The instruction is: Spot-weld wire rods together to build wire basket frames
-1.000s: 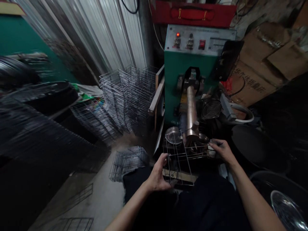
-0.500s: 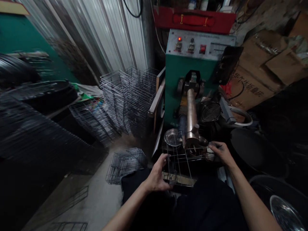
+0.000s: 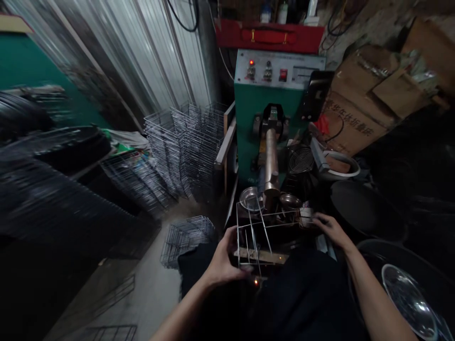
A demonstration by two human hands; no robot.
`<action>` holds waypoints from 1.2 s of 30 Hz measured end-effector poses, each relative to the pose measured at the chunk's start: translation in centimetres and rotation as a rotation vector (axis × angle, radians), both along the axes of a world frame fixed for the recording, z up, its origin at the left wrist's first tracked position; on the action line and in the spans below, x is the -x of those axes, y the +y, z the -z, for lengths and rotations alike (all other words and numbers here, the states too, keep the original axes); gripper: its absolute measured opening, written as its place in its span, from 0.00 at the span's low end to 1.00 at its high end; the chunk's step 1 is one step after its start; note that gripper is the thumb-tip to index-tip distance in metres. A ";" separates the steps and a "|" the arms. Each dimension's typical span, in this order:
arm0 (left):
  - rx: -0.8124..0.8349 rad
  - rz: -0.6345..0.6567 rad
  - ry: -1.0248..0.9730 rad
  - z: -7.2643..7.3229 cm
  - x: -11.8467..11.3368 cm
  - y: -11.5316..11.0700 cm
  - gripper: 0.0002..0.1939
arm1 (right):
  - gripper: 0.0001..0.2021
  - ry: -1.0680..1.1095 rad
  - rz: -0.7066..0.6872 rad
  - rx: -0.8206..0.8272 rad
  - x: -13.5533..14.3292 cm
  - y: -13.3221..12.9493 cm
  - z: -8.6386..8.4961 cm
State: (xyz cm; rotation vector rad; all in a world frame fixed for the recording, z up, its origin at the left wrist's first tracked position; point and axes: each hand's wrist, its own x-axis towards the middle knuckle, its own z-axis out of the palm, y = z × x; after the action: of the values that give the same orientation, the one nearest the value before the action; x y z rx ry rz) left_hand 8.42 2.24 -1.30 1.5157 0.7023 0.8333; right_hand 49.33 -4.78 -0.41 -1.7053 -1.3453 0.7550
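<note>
A small wire rack [image 3: 251,232] of thin metal rods is tilted over my lap, below the copper-coloured cylindrical arm [image 3: 271,161] of a green machine [image 3: 245,113]. My left hand [image 3: 227,260] is closed around its left side, thumb below and fingers behind the rods. Long rods reach from the rack to the right, where my right hand [image 3: 332,230] has its fingers closed at their end; the exact grip is dark and blurred. Small orange glowing spots show beneath the rack. A round metal dish [image 3: 250,198] and a darker bowl [image 3: 290,201] lie just beyond the rack.
Stacked wire baskets [image 3: 185,147] stand left of the machine, with a smaller pile [image 3: 186,237] on the floor. A fan [image 3: 300,158], a white basin [image 3: 344,171] and a cardboard box [image 3: 355,113] are at right. A dark tub [image 3: 377,251] holds a clear round lid [image 3: 408,298].
The rack has come down and away from the cylindrical arm, turning slightly, with both hands still at it. Orange glowing spots have appeared below. The whole view has shifted a little.
</note>
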 end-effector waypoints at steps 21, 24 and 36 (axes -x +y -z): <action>-0.268 0.120 0.365 0.6 4.7 -3.6 0.71 | 0.26 -0.065 -0.269 0.340 1.7 -1.3 -0.2; -0.257 0.118 0.320 0.6 3.3 -3.4 0.66 | 0.26 0.021 -0.240 0.155 3.0 -0.3 -1.3; -0.374 0.054 0.155 1.0 0.3 -0.4 0.63 | 0.30 0.079 -0.126 -0.015 4.3 4.9 -2.3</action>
State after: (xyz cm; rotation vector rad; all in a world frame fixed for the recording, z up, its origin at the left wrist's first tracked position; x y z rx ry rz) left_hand 8.13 1.88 -2.31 1.9430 0.6374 0.8446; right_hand 45.00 0.08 1.87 -1.5738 -1.4093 0.8726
